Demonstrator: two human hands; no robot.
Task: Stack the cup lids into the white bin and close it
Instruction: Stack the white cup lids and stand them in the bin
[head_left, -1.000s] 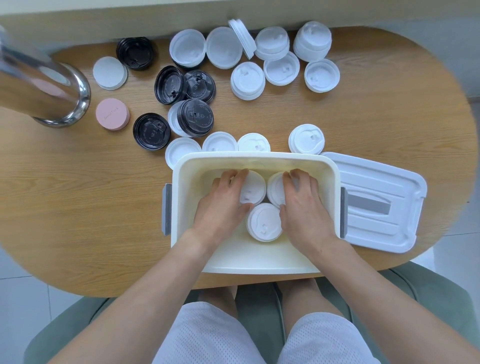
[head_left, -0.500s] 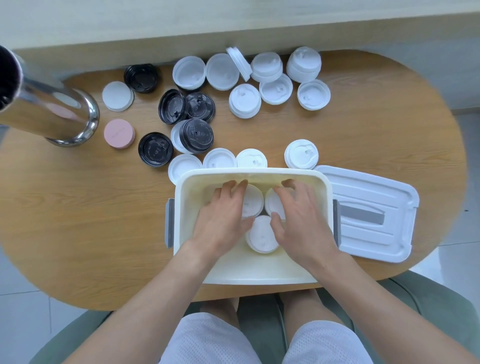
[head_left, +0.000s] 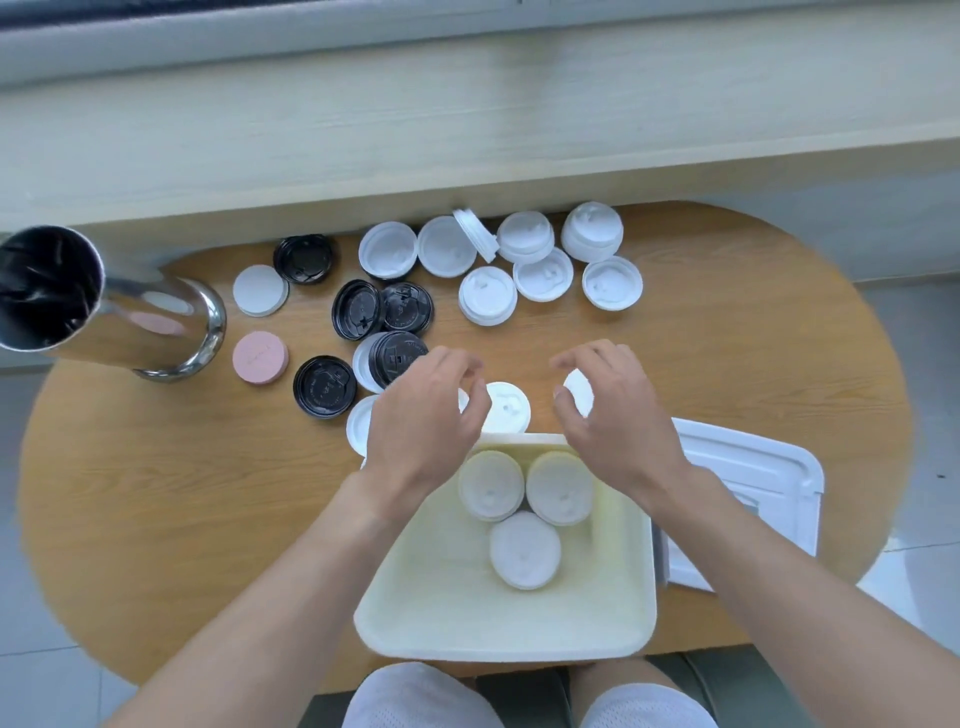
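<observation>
The white bin (head_left: 441, 582) stands at the table's near edge and holds three white lid stacks (head_left: 524, 551), close together toward its far side. Its cover (head_left: 758, 473) lies flat to the right. My left hand (head_left: 426, 415) hovers over the bin's far left corner, fingers loosely curled, and hides a lid beneath it. My right hand (head_left: 618, 415) hovers beyond the far rim with fingers and thumb arched over a white lid (head_left: 581, 396); no grip shows. Another white lid (head_left: 506, 413) lies between the hands.
Several black lids (head_left: 324, 387) lie left of centre and several white lids (head_left: 543, 273) at the back. A pink lid (head_left: 260, 358) and a flat white disc (head_left: 260, 291) sit beside a tall steel cup (head_left: 114, 312) at the far left.
Both hands have left the lid stacks inside the bin and moved forward over the loose lids just past its far rim. The camera has tilted up.
</observation>
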